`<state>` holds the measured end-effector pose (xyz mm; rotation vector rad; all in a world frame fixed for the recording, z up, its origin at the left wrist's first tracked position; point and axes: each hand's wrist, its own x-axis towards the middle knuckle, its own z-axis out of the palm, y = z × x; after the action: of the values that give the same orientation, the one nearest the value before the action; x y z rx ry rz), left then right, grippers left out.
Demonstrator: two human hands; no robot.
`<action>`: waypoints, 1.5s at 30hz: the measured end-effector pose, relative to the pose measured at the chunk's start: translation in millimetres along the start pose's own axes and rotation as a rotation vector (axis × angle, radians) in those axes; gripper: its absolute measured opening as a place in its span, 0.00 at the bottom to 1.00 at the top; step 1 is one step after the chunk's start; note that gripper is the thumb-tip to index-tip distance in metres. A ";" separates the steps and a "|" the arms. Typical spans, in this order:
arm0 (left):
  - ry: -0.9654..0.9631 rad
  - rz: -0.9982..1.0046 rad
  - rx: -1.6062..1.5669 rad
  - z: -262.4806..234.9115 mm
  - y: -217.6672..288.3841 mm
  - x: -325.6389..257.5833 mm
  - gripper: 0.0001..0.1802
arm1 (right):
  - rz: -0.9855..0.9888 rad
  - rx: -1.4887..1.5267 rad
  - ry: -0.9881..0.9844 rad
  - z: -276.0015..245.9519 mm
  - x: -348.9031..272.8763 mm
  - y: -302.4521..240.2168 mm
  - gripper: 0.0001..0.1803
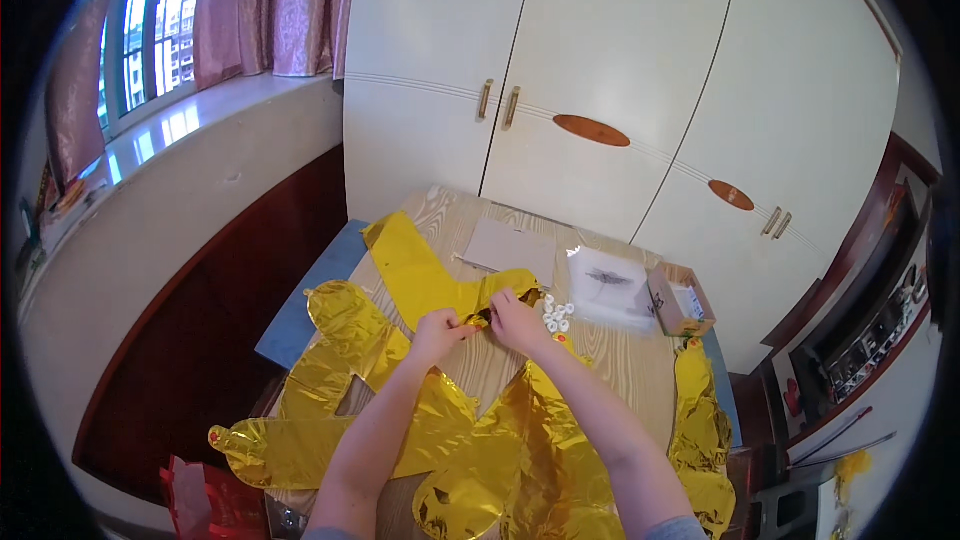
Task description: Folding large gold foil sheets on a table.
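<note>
Straight beyond the fingers, well apart, a cream wardrobe with brass handles and orange-brown ovals. Far left of them, a barred window, pink curtains and a pale, glossy sill. Left and nearer, a dark red-brown panel. Lower left of the fingers, a red bag.

No lettering, label, number or sign is readable anywhere in this view.
</note>
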<state>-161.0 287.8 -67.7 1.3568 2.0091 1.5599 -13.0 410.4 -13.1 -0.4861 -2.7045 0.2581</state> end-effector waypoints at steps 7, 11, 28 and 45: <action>0.061 -0.234 -0.475 4.8 -4.3 4.7 0.13 | 0.026 -0.073 -0.130 8.4 -10.2 15.2 0.21; 0.117 -0.210 -0.494 7.5 -13.6 8.0 0.07 | -0.026 -0.064 -0.297 2.4 -4.0 5.8 0.32; 0.072 -0.223 -0.469 1.5 -3.9 2.7 0.10 | 0.981 1.370 0.164 8.0 22.4 -3.6 0.16; 0.208 0.022 0.020 5.7 -5.6 -1.4 0.13 | 0.055 0.165 -0.246 6.7 4.6 0.8 0.23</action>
<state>-159.2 290.3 -75.2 1.2737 2.1394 1.7610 -19.4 412.1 -17.8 -0.5100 -2.8749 0.5871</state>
